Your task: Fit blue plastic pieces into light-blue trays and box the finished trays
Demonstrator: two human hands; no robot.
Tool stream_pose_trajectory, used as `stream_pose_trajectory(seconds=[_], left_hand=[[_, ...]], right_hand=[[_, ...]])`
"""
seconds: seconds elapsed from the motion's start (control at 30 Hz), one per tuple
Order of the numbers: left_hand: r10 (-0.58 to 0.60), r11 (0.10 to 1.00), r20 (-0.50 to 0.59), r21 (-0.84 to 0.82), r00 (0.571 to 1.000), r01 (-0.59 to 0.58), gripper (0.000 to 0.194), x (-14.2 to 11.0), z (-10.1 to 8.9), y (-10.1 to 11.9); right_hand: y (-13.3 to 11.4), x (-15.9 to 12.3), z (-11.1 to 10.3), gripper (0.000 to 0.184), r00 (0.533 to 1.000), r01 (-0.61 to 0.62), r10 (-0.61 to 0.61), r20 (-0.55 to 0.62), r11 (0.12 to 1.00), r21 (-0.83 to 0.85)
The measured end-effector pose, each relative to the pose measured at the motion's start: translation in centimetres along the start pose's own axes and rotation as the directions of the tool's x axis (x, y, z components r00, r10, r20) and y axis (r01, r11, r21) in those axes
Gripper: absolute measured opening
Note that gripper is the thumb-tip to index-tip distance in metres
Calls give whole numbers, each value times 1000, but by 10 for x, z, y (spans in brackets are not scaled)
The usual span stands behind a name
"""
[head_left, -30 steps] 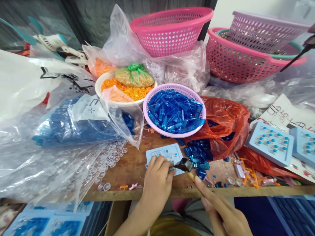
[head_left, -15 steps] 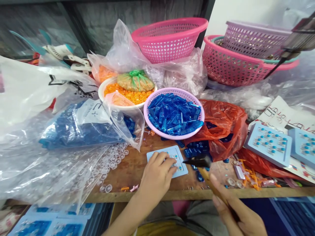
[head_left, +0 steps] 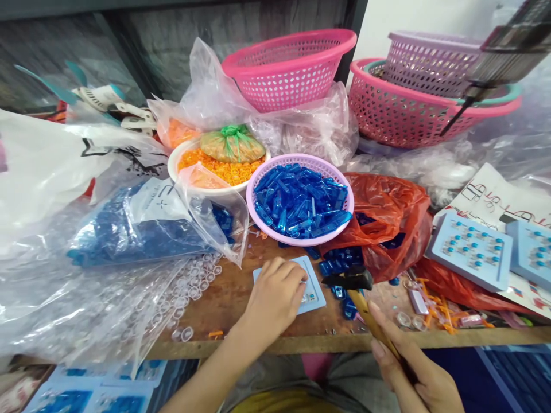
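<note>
1. The left hand (head_left: 278, 287) lies over the light-blue tray (head_left: 315, 293), fingers bent and close together; whether they pinch anything is hidden, so I cannot tell.
2. The tray lies flat on the wooden table (head_left: 210, 314), near its front edge; small pieces show in it beside the fingers.
3. The right hand (head_left: 411, 361) is closed around the handle of a hammer (head_left: 348, 280).
4. The hammer's dark head is just beside the tray's right edge, in front of loose blue pieces (head_left: 342, 261); I cannot tell how high it is.
5. Behind the tray stands a lilac basket (head_left: 297, 241) heaped with blue parts (head_left: 301, 201).
6. A red bag (head_left: 387, 201) lies right of that basket, a white bowl (head_left: 173, 163) of orange pieces (head_left: 235, 172) behind it to the left.
7. At far right, two dotted trays (head_left: 473, 252) sit side by side.
</note>
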State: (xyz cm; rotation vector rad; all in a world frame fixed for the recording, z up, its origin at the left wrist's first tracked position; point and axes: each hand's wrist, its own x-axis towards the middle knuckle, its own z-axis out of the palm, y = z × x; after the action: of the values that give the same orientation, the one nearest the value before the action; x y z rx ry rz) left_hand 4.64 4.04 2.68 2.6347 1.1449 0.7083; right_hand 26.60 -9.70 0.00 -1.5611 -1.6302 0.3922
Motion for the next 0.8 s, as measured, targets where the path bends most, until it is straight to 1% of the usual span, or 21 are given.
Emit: stream_pose_trajectory(seconds=[0.07, 0.13, 0.2, 0.27, 0.4, 0.5, 0.63, 0.73, 0.8], left_hand=[[-1, 999, -106, -39, 994, -3, 12, -9, 0, -3], [58, 997, -189, -34, 980, -66, 18, -17, 4, -5], [147, 989, -244, 12, 959, -148, 21, -22, 12, -5], [206, 979, -274, 66, 939, -195, 21, -23, 18, -5], [235, 971, -284, 119, 930, -209, 19, -23, 22, -4], [244, 969, -257, 101, 935, -225, 23, -25, 18, -3], [245, 969, -252, 108, 936, -224, 29, -30, 14, -1], [219, 976, -242, 75, 945, -207, 28, -34, 15, -1], [193, 980, -249, 10, 949, -197, 25, -34, 18, -2]], right_hand=[[0, 1, 0, 50, 1000, 13, -13, -7, 1000, -14], [0, 2, 2, 52, 1000, 16, -16, -10, 999, -30], [-1, 2, 4, 54, 1000, 20, -20, -9, 999, -37], [-2, 2, 6, 56, 1000, 28, -29, -11, 999, -35], [-3, 0, 6, 59, 999, 40, -40, 5, 998, -41], [-3, -1, 7, 58, 999, 38, -37, 22, 998, -48], [-4, 0, 9, 59, 998, 55, -53, 39, 997, -60], [-9, 1, 10, 61, 994, 102, -100, 44, 993, -64], [-13, 2, 9, 62, 989, 139, -135, 55, 988, -73]])
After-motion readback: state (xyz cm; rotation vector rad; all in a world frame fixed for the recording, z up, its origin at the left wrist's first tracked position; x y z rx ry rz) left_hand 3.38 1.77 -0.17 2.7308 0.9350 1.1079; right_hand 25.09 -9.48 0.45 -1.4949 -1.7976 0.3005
